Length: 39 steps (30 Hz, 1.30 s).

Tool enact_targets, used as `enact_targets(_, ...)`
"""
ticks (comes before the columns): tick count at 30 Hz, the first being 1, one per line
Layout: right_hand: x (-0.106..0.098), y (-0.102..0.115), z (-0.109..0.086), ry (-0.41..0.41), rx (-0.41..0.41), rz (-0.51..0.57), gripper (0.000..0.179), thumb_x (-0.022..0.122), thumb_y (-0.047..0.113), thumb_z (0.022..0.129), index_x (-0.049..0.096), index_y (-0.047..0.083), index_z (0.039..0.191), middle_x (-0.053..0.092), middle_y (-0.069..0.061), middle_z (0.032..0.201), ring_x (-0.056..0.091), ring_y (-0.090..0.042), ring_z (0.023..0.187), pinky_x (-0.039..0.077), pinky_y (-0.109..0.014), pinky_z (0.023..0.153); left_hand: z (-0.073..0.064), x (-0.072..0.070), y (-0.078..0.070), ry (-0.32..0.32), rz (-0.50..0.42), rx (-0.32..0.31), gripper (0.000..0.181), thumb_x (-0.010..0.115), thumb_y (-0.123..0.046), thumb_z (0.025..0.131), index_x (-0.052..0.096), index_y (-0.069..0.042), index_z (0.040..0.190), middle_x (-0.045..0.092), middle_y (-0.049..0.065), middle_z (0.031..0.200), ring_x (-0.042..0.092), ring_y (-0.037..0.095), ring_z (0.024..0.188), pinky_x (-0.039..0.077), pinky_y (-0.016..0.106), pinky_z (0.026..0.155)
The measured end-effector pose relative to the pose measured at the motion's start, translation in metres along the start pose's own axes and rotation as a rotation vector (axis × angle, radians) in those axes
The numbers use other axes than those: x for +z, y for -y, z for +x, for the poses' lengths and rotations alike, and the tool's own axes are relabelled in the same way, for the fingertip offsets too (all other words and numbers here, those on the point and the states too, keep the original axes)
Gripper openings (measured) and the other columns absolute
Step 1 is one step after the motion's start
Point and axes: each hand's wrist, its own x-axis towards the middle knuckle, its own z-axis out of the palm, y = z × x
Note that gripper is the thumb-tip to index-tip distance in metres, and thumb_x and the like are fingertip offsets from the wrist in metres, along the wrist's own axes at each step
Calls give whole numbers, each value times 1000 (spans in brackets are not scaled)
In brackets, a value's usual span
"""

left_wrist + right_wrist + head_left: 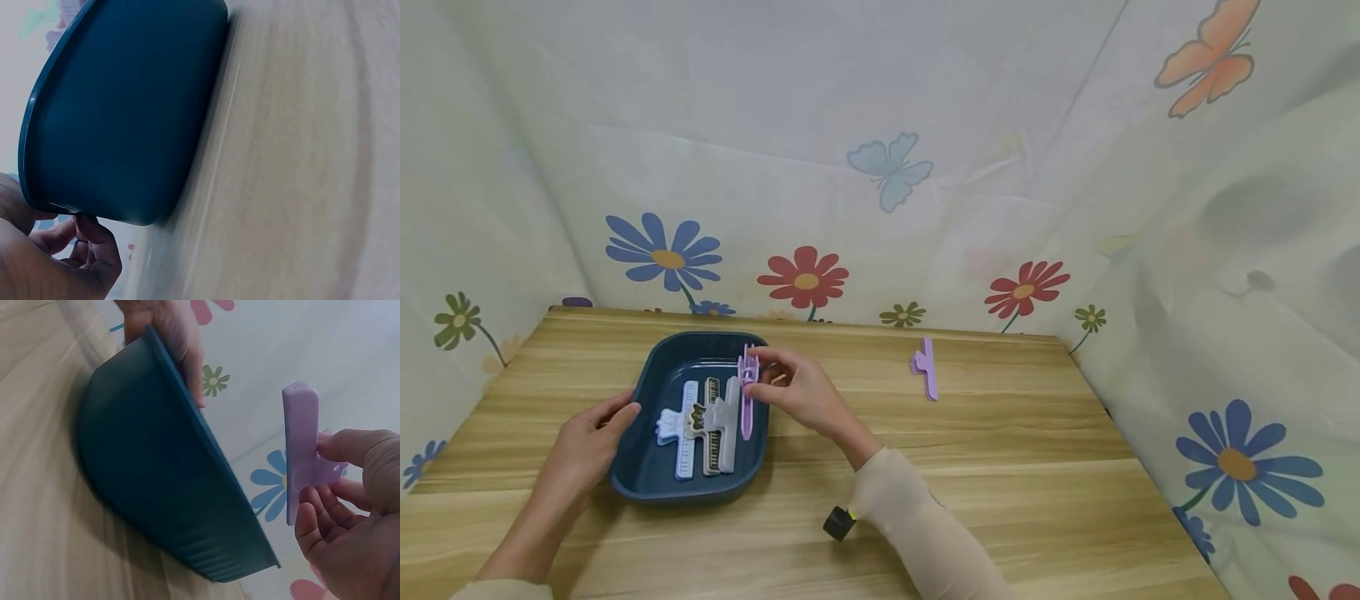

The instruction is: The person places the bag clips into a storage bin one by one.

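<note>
My left hand (pixel 583 450) grips the left rim of a dark blue plastic tub (pixel 647 487), thumb over the edge and fingers against the outer wall. Over the tub's right side, my right hand (pixel 805 396) pinches a purple clip (pixel 747 421) by its handle; in the right wrist view this clip (pixel 302 425) hangs beyond the rim, between thumb and fingers. Inside the tub lie a pale blue clip (pixel 686 454), a dark-patterned clip (pixel 711 454) and a greyish white clip (pixel 727 442), side by side.
Another purple clip (pixel 928 371) lies on the wooden table (pixel 1037 483), right of the tub near the back edge. A small black block (pixel 838 523) is by the right sleeve. Flower-printed curtain (pixel 925 242) surrounds the table's back and sides.
</note>
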Motion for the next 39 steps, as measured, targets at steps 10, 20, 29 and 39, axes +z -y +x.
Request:
enact_targets(10, 9, -12, -2, 15, 11, -101, 48, 78, 11, 93, 63, 3, 138, 66, -13, 105, 58, -9, 86, 53, -17, 75, -1, 0, 0, -4, 3, -15, 69, 36, -48, 111, 27, 0, 161, 25, 34, 162, 30, 54, 145, 30, 69, 112)
enact_targets(20, 16, -18, -2, 14, -15, -293, 51, 82, 15, 91, 65, 4, 137, 66, -7, 109, 58, -9, 90, 52, -15, 66, 0, 0, 1, 3, -2, -20, 71, 35, -50, 111, 25, -2, 162, 23, 33, 163, 28, 53, 146, 31, 68, 112)
enact_targets(29, 18, -18, -2, 39, -63, -446, 51, 82, 22, 91, 66, 7, 137, 66, -6, 111, 56, -15, 97, 50, -12, 74, 0, 0, 1, 7, -4, -16, 72, 35, -51, 110, 25, -2, 162, 22, 32, 164, 27, 53, 147, 30, 68, 113)
enact_targets(39, 19, -18, -1, 64, -69, -567, 47, 81, 28, 92, 69, 7, 133, 69, -5, 117, 52, -13, 106, 44, -13, 88, -3, 0, 1, 5, 4, -3, 73, 35, -52, 110, 26, -1, 162, 22, 34, 163, 26, 55, 146, 28, 70, 113)
